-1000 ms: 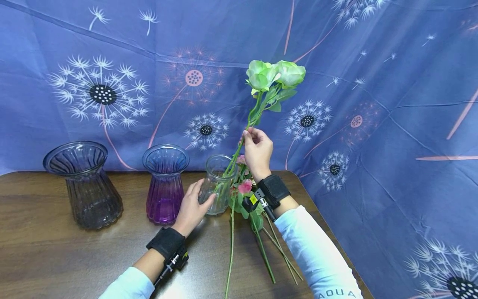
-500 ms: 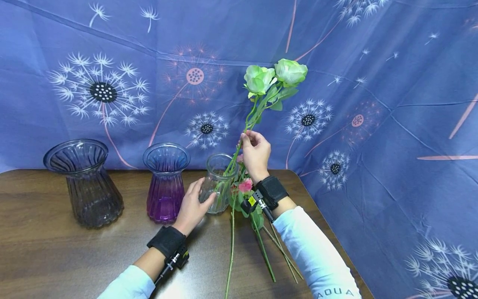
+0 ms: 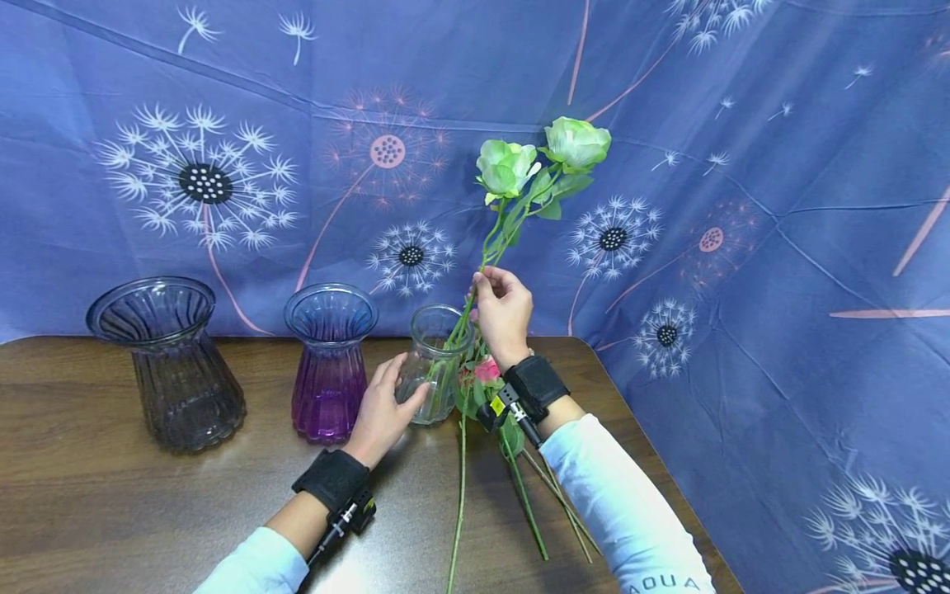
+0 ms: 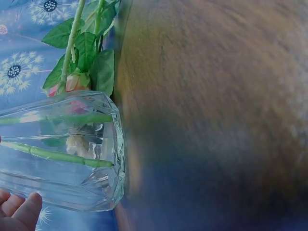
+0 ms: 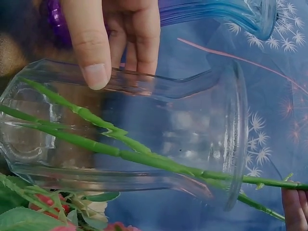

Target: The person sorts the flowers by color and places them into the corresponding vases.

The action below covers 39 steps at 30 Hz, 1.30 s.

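Plainly, hands (image 3: 382, 412) (image 3: 505, 322) grasping clear vase (image 3: 425, 363) and stems (image 5: 161, 163), green blooms (image 3: 577, 144) only in head view

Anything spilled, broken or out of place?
Nothing stands out. The dark vase, purple vase and clear vase stand upright; no spill or break shows. Green flowers lean from the clear one, pink flowers beside it.

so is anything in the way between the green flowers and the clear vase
Nothing visible: the green flowers already have their stems inside the clear vase, reaching near its base. The left hand grips its side, clear of the mouth; the pink flowers lie outside it.
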Available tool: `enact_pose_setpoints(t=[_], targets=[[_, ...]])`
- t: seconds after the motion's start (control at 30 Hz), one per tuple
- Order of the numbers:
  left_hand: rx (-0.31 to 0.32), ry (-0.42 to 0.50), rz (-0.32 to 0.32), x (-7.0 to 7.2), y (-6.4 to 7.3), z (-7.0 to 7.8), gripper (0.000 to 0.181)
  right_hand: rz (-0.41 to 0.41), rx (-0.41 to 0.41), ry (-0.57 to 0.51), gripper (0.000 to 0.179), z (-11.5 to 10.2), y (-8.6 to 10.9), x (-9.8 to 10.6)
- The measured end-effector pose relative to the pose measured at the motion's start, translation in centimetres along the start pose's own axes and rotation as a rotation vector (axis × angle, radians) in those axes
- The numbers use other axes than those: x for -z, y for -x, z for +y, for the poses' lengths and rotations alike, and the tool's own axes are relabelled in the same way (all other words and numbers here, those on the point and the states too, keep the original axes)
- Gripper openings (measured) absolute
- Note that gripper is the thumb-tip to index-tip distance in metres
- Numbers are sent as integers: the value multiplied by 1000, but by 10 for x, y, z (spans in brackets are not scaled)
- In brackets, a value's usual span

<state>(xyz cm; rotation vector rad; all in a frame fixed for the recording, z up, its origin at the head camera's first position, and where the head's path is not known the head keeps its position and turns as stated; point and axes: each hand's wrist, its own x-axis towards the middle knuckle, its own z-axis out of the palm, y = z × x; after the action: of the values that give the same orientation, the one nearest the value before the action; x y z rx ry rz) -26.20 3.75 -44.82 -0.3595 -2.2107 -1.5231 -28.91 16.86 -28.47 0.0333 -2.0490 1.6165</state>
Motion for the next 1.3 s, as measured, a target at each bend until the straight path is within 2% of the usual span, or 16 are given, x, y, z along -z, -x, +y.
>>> enact_pose_setpoints(t=[0.13,0.3,0.53,0.7,1.0,1.3], targets=[[-3,2,5,0,0,1,55,6,24,24,22,-14,9,1],[6,-18,-2,0,1,1,56,4,21,18,23,-16,10,2],[18,-23,-13,0,1,2,58,16,72,55,21,22,-7,5],[24,-29,-15,1,2,2,59,-27,50,16,22,28,-6,11],[21,-27,-14,1,3,2,57,-18,56,70,20,29,0,20],[35,-32,-18,1,3,3,57,4,0,70,21,42,9,35]])
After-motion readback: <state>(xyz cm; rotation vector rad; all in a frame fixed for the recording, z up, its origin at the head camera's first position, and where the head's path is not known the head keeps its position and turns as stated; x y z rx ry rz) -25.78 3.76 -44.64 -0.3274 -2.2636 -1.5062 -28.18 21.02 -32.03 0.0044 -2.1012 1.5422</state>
